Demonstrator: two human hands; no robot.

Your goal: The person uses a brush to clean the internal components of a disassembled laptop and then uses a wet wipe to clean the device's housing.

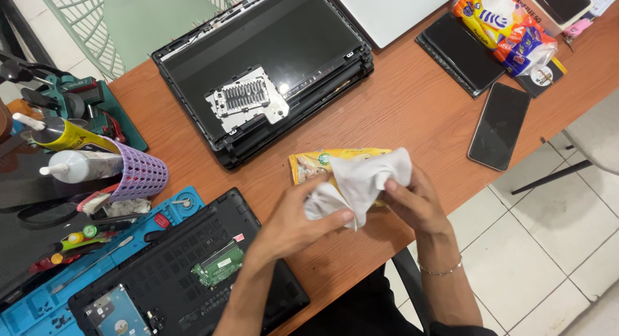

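Both our hands, left (293,223) and right (416,204), pinch the white wipe (364,181); pulling unevenly could tear it over the yellow packet (316,163).

Both hands — left hand (300,223), right hand (416,204) — on white wipe (364,181) over yellow packet (313,165).

Crumpled white wipe (361,181) over yellow packet (316,163)
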